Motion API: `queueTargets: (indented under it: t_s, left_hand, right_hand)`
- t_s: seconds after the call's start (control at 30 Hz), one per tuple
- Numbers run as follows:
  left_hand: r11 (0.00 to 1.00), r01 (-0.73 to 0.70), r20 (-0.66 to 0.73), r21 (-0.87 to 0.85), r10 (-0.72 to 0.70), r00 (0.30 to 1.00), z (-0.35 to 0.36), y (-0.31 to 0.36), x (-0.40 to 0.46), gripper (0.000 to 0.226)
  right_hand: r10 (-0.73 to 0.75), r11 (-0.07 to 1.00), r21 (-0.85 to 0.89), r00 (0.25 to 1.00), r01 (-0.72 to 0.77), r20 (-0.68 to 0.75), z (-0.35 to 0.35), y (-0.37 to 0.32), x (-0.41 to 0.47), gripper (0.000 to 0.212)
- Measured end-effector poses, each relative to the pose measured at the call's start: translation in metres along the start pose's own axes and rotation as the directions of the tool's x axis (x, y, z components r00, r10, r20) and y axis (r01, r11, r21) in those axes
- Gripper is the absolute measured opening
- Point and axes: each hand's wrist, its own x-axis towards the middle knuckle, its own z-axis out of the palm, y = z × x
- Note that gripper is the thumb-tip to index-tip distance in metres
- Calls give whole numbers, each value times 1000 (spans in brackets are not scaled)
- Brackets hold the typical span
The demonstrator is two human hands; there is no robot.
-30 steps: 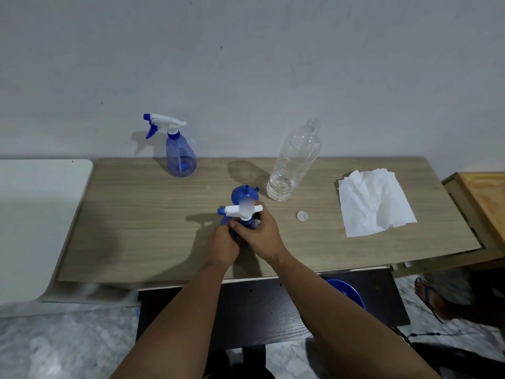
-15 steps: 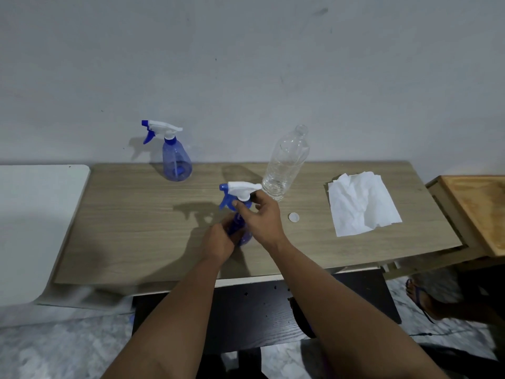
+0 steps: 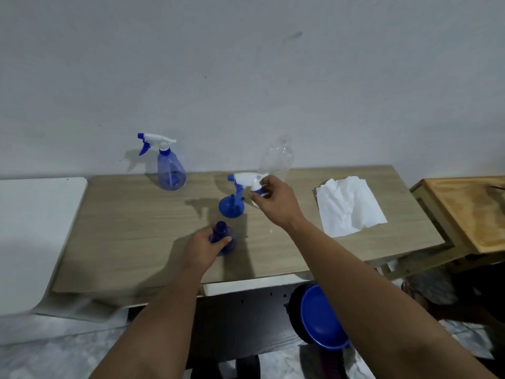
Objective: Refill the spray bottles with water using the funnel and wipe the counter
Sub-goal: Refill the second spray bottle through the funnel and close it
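Lifting clear, the trigger head [image 3: 247, 179] that sat on the near spray bottle [image 3: 224, 241] half a second ago now hangs pinched in your right hand [image 3: 274, 201] above the blue funnel [image 3: 231, 206]. Your left hand [image 3: 203, 248] wraps the bottle, upright near the counter's [image 3: 136, 228] front edge. Its neck is open, so it looks ready for the funnel.

We can read no text, label, brand, number or sign on the two spray bottles [image 3: 170, 170], the clear water bottle [image 3: 277, 160], the paper towel [image 3: 349, 205] or the counter [image 3: 131, 228].
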Motion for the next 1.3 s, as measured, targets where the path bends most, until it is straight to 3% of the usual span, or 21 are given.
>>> queueTargets:
  t_s: [0.17,0.33,0.53,0.7,0.87,0.93,1.03,1.2,1.3]
  left_hand:
    - [998,-57,-14,-29,56,998,-2,-11,-3,36]
    - [998,-46,-8,-47,46,999,0,-12,-3,43]
    - [998,-43,-14,-52,43,999,2,-13,0,41]
    - [996,-91,-15,-25,91,996,-1,-13,1,43]
    - [995,-101,-16,-15,101,995,-5,-12,4,38]
    - [995,-96,-38,26,97,995,-3,-15,4,34]
    - [996,-68,-46,56,71,996,0,-20,7,32]
    - [986,-14,18,169,11,1000,4,-24,14,49]
    - [989,9,4,151,-10,1000,4,-26,16,52]
  right_hand:
    - [221,930,-332,963,-161,152,21,63,-18,37]
    - [383,843,-485,893,-232,238,36,95,-29,35]
    - [336,773,-620,916,-135,219,46,97,-21,43]
    - [143,705,-709,974,24,176,45,68,-16,48]
    - [-17,755,-619,949,219,315,61,19,24,47]
    - [10,724,-636,917,269,399,73,6,48,50]
    - [78,578,-725,859,374,506,93,-3,80,55]
    - [252,352,-839,822,414,511,117,3,100,61]
    - [306,351,-843,801,408,515,122,14,101,68]
